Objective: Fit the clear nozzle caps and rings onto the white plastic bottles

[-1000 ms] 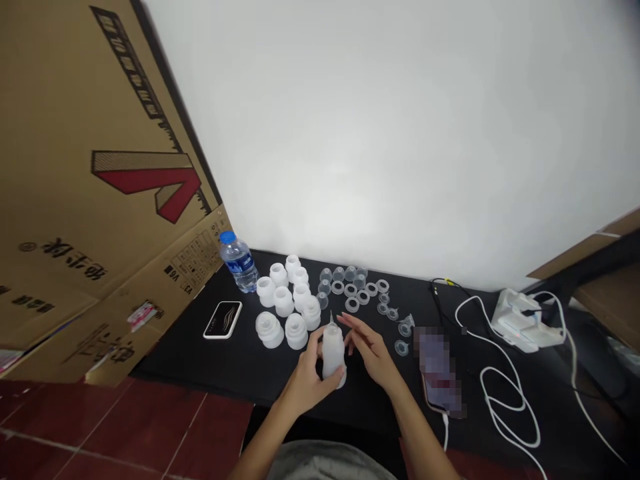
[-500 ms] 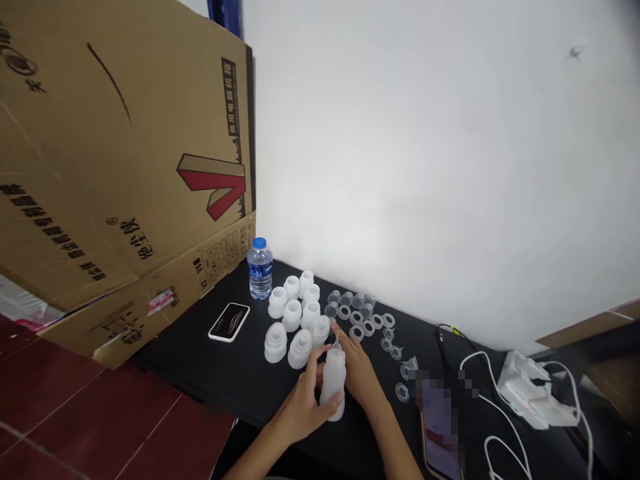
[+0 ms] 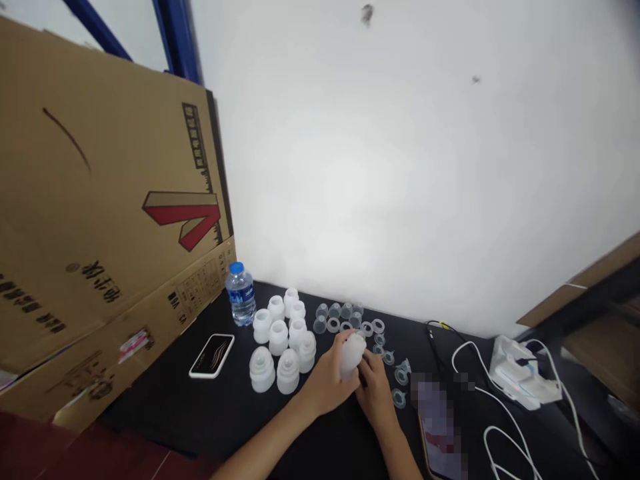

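Note:
My left hand [image 3: 327, 383] is wrapped round a small translucent white squeeze bottle [image 3: 352, 353], tilted to the right over the black table [image 3: 165, 407]. My right hand [image 3: 374, 393] is curled against the bottle's lower end, its fingers closed there; what they pinch is hidden. Just left of my hands stands a group of several white bottles [image 3: 280, 340]. Behind and to the right lie several clear caps and rings [image 3: 350, 319].
A water bottle with a blue cap [image 3: 241, 295] and a phone [image 3: 213, 355] lie at the left. A large cardboard box [image 3: 100, 233] leans at the table's left. Another phone [image 3: 440, 427], white cables [image 3: 490, 373] and a white charger [image 3: 523, 380] are at the right.
The bottle stood upright in my left hand; it is now tilted to the right, and my right hand has closed in on its end. The view has tipped upward.

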{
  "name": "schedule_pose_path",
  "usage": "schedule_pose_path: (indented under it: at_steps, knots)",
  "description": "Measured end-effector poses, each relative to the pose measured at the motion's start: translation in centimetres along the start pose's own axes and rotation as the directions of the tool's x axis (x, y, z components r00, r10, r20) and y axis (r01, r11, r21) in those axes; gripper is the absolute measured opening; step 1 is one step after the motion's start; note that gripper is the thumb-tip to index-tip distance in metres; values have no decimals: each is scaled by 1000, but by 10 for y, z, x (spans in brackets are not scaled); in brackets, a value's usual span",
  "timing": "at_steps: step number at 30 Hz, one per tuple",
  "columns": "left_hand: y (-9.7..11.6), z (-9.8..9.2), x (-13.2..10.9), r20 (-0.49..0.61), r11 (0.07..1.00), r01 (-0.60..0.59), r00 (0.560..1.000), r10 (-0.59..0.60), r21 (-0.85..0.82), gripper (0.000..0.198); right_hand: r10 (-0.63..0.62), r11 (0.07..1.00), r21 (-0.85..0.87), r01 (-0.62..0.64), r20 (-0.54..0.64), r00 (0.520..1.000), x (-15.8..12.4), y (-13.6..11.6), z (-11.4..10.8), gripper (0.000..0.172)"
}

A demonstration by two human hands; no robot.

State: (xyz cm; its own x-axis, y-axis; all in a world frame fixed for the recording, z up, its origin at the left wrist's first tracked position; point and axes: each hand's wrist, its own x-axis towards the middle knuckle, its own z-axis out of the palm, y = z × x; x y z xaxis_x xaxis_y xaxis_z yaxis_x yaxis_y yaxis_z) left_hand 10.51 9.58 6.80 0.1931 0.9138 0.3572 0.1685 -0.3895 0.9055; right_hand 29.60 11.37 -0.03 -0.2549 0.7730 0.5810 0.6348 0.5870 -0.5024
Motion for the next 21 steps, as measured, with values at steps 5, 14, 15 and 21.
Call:
schedule_pose_path:
  at_steps: [5, 14, 15, 21]
  knots:
    - [-19, 23, 30, -107, 994, 31, 993, -42, -103, 56, 103, 992, 80, -102, -10, 995, -4, 1, 5, 23]
    - [-33, 27, 19, -71, 900, 187, 970, -233, -395, 60, 338, 924, 226, -309, -103, 936, 62, 14, -16, 23]
    - [-33, 26, 21, -46, 870, 230, 960, -277, -436, 64, 389, 895, 293, -335, -151, 909, 72, 17, -18, 29]
    - [-34, 25, 28, 198, 697, 420, 904, -380, -581, 77, 735, 379, 885, -269, -111, 669, 89, 24, 0, 52]
